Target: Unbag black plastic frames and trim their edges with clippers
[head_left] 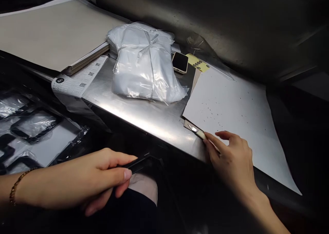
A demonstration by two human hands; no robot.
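My left hand (108,175) is closed, pinching the edge of a thin black plastic frame (144,158) between thumb and fingers. Much of that frame merges with the dark background. At the near edge of the metal table, my right hand (231,155) has its thumb and fingers on the handle of a craft knife (197,130). The knife's blade points up and to the left, over a strip of cardboard at the corner of a white paper sheet (246,114). Small dark shavings are scattered on the sheet.
A tied clear bag (144,66) of white material sits mid-table. Behind it are a phone (180,62) and a yellow sticker sheet (197,62). A stack of grey boards (51,32) and a printed label sheet (79,78) lie left. Wrapped black frames (36,126) are lower left.
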